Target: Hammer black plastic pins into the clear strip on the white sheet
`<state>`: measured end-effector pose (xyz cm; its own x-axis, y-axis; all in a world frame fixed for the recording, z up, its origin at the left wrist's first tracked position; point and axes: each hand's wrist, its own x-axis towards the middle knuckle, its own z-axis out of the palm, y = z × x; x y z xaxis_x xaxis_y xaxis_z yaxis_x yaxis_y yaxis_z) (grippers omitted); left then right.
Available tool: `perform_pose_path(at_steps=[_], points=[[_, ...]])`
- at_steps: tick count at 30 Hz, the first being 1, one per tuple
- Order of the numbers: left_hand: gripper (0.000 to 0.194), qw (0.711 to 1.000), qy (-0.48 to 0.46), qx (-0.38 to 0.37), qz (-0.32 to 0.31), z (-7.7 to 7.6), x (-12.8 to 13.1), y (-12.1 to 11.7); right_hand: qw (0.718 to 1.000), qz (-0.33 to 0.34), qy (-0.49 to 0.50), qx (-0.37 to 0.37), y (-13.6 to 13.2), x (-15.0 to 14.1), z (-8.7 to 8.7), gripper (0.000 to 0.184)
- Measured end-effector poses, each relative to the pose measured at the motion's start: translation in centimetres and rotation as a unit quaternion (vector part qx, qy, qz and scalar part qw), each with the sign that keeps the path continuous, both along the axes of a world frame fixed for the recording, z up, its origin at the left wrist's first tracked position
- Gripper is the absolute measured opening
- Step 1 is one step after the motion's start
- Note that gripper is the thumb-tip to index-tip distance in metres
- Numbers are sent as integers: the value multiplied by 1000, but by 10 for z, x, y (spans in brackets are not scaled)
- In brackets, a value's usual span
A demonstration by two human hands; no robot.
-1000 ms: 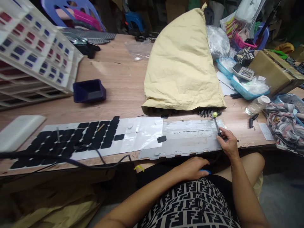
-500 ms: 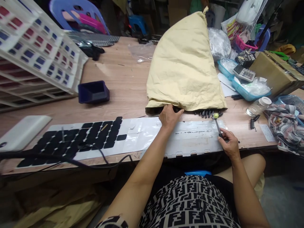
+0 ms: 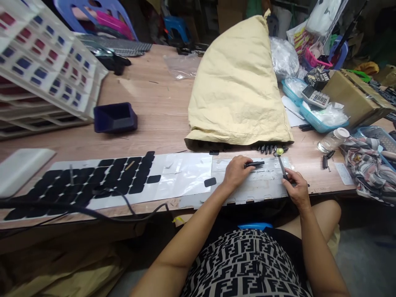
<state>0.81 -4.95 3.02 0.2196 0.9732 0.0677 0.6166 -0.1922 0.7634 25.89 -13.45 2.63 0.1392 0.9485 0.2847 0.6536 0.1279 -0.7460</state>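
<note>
My left hand (image 3: 237, 171) is closed around one end of a slim black rod-like piece (image 3: 256, 163), which points right above a grey board (image 3: 260, 187). In my right hand (image 3: 297, 189) is a slim tool (image 3: 281, 166) with a dark handle and a metal shaft. A yellow-green blob (image 3: 280, 151) sits at the tool's far end, and I cannot tell what it is. Several black pieces (image 3: 266, 149) lie in a row just beyond the board, by the mouth of a large cream cloth bag (image 3: 238, 90).
Left of the board, a white sheet (image 3: 182, 177) bears rows of black rounded stickers (image 3: 117, 175) with a cable across them. Farther out are a purple bin (image 3: 115, 118) and a white crate (image 3: 52, 70). A clear jar (image 3: 332, 140) and crumpled cloth (image 3: 368, 165) lie at right.
My left hand went from my lap to the bag's mouth, then came back over the board with the black rod-like piece. My right hand keeps the tool in nearly the same place.
</note>
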Motion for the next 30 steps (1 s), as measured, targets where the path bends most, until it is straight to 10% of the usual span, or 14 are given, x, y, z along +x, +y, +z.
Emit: perform_pose_path(at_steps=[30], points=[[14, 1000, 10, -13, -14, -12, 15, 16, 988, 146, -38, -27, 1, -31, 20, 37]])
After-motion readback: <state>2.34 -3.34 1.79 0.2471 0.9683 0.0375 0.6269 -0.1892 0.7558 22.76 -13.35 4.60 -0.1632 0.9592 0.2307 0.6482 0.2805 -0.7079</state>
